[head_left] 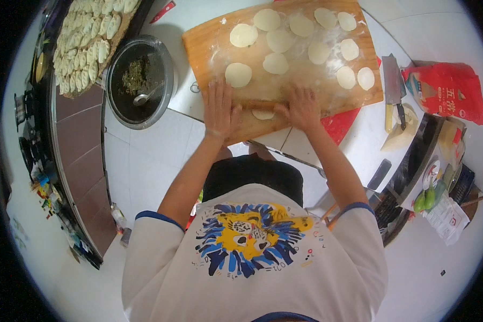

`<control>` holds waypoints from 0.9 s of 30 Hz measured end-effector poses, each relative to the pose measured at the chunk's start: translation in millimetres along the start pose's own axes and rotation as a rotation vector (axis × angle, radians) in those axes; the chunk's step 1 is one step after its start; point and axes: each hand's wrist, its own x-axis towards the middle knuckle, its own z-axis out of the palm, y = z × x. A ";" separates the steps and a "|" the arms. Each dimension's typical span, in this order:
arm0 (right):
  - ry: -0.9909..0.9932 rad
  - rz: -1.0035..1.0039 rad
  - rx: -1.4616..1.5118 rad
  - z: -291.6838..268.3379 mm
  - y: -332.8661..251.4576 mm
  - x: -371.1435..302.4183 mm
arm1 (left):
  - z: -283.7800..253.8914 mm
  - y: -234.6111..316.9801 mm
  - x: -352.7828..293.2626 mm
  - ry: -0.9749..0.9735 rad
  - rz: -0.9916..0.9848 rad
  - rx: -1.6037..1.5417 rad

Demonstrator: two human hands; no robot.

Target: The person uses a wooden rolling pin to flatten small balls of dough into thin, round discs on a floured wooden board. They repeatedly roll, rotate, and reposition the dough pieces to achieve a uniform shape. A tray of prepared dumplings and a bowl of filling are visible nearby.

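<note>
A wooden rolling pin lies crosswise on the floured wooden board. My left hand covers its left end, fingers reaching forward over it and thumb on the near side. On the right end, my right hand holds it the same way. Between my hands, a small round dough wrapper shows partly from under the pin. Beyond the pin, several thin round wrappers are spread on the board, among them one wrapper just past my left hand and another wrapper near the middle.
Left of the board, a dark bowl holds chopped green filling and a spoon. Rows of folded dumplings fill a tray at far left. A red knife lies behind; a cleaver and red bag lie at right.
</note>
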 end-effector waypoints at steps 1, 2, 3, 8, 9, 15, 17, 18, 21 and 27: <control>0.058 0.005 -0.046 -0.6 0.5 -1.3 | -0.3 -1.1 9.9 0.018 0.001 -0.001; 0.116 0.011 -0.092 -1.3 2.9 -4.5 | -1.8 0.7 -1.9 0.000 0.019 -0.056; 0.195 0.010 -0.142 -4.5 8.9 1.6 | -3.0 2.0 -11.8 0.001 0.042 -0.105; 0.117 -0.064 -0.019 8.2 -6.5 -30.4 | -7.5 -0.4 -42.9 -0.185 -0.013 -0.058; 0.108 -0.053 -0.071 2.7 -11.3 -4.3 | -10.9 -0.9 -18.8 -0.086 -0.019 -0.076; 0.052 -0.024 0.006 8.5 -0.4 -12.7 | -11.5 5.2 -53.9 -0.173 -0.049 -0.076; 0.083 -0.108 -0.029 0.4 -10.8 -40.0 | -12.9 6.3 -61.9 -0.192 -0.058 -0.042; 0.079 -0.095 -0.044 -2.1 -15.0 -29.2 | -13.9 8.2 -70.4 -0.217 -0.062 -0.024; 0.099 -0.060 -0.139 -0.7 -11.0 26.4 | -5.9 -9.3 -6.0 0.005 -0.127 -0.019; 0.032 -0.078 -0.036 9.5 2.9 -26.9 | -27.6 13.6 -70.8 -0.276 -0.124 -0.093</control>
